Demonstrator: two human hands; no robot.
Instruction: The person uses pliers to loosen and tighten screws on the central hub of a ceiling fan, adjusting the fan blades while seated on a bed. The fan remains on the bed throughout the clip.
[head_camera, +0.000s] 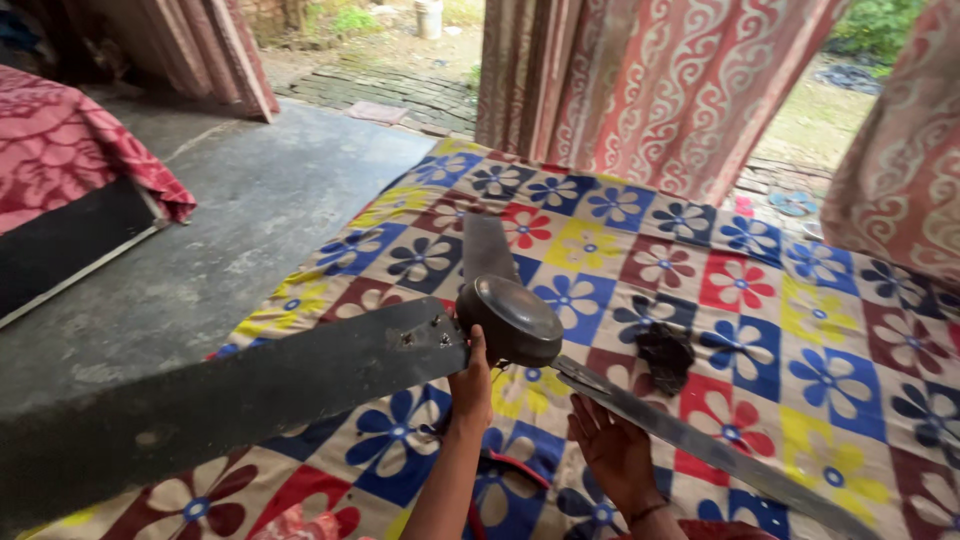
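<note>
Dark ceiling fan (510, 320) lifted over flowered mat (800, 330), blades attached. Left hand (472, 385) grips hub underside; right hand (612, 450) open, palm supporting blade (700, 440). Black cloth (665, 355) lies unused.

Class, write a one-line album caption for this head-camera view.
Left hand grips a dusty ceiling fan at its hub, right hand open under one blade, above a flowered patchwork mat.

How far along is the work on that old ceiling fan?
Done: the ceiling fan is down, over the flowered mat. In hand: the left hand grips it by the hub; the right hand is open under a blade. Left: all three blades remain attached and look dusty.
</note>
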